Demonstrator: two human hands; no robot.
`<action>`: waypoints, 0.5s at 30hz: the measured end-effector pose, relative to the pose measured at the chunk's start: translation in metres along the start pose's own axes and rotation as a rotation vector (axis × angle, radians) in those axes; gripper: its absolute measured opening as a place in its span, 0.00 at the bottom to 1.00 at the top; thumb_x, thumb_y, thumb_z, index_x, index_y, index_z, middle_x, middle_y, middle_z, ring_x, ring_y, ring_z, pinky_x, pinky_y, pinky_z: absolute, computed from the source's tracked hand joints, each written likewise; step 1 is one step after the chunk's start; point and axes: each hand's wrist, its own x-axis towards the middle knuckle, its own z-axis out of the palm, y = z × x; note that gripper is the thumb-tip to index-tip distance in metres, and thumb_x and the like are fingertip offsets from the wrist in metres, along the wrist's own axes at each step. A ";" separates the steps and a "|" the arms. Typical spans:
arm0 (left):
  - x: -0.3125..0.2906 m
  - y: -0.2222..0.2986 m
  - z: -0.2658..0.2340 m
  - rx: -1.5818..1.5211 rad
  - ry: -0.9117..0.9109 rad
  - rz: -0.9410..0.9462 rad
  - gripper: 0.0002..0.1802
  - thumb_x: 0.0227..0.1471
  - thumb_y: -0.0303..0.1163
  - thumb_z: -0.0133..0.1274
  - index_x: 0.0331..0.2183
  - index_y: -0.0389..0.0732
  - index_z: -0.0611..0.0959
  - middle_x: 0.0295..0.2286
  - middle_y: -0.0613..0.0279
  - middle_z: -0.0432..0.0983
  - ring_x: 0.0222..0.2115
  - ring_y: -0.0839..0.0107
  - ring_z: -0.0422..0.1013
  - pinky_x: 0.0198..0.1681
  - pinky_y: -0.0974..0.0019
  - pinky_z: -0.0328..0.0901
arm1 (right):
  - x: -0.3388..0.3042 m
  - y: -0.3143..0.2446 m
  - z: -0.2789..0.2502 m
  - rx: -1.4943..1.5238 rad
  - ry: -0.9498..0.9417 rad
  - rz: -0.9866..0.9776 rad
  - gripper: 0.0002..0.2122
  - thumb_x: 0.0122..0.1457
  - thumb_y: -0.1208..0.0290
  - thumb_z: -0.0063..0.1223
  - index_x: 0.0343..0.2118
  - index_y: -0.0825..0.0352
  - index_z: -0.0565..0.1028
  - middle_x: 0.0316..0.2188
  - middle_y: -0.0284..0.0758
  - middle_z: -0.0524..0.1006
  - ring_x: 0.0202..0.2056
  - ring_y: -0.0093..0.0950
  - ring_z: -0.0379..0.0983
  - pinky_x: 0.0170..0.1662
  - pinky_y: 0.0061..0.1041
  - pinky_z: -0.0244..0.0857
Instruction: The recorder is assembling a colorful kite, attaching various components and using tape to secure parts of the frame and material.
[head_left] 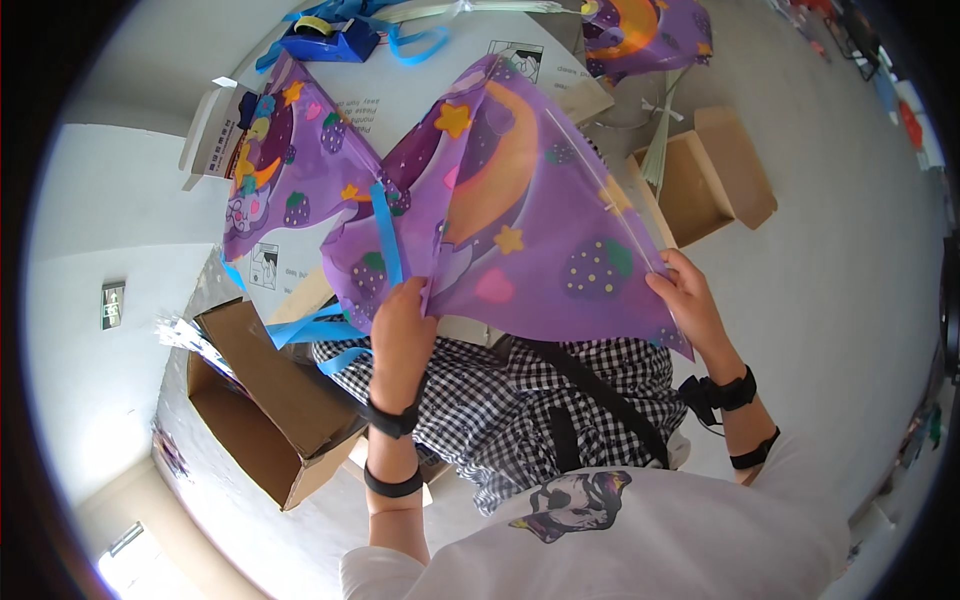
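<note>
A purple kite [520, 240], printed with a crescent moon, stars, hearts and strawberries, is spread in front of me above my lap. My left hand [403, 322] is closed on its lower middle fold, beside a blue ribbon [386, 232]. On the right, my right hand [688, 296] pinches the kite's slanting outer edge near the lower corner, where a thin pale rod [622, 200] runs along the cloth. The left wing [300, 165] of the purple cloth lies loosely across the table. My left fingertips are partly hidden by the cloth.
A blue tape dispenser [330, 40] stands at the table's far edge. Another purple printed cloth [645, 35] lies beyond, at upper right. Open cardboard boxes stand on the floor, one at lower left [270, 400] and one at right [690, 190]. Pale thin sticks [657, 150] lean in the right box.
</note>
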 end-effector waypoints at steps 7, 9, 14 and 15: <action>0.001 -0.012 -0.091 -0.614 -0.236 -0.139 0.18 0.45 0.24 0.63 0.40 0.30 0.80 0.25 0.60 0.77 0.26 0.75 0.71 0.31 0.71 0.66 | 0.002 -0.007 -0.014 -0.093 0.033 0.044 0.08 0.64 0.77 0.48 0.44 0.69 0.70 0.33 0.33 0.79 0.32 0.17 0.74 0.36 0.17 0.67; -0.007 0.001 -0.105 -0.800 -0.158 -0.295 0.19 0.50 0.26 0.61 0.44 0.29 0.79 0.28 0.64 0.78 0.28 0.79 0.70 0.31 0.76 0.65 | -0.002 -0.013 -0.020 -0.102 0.008 0.052 0.08 0.64 0.77 0.48 0.45 0.69 0.70 0.34 0.32 0.78 0.34 0.16 0.74 0.37 0.16 0.67; -0.042 0.074 -0.086 -0.500 -0.198 -0.042 0.24 0.50 0.30 0.62 0.49 0.37 0.78 0.34 0.51 0.78 0.29 0.62 0.73 0.35 0.62 0.68 | -0.010 -0.015 -0.021 -0.053 -0.074 0.071 0.09 0.64 0.76 0.49 0.46 0.68 0.71 0.34 0.30 0.78 0.36 0.15 0.74 0.38 0.14 0.67; -0.041 0.091 -0.071 -0.400 -0.168 0.132 0.27 0.50 0.30 0.61 0.52 0.36 0.76 0.33 0.52 0.78 0.27 0.66 0.71 0.33 0.67 0.67 | -0.009 -0.013 -0.018 -0.031 -0.094 0.084 0.10 0.64 0.76 0.48 0.47 0.68 0.71 0.34 0.31 0.79 0.36 0.16 0.74 0.38 0.16 0.67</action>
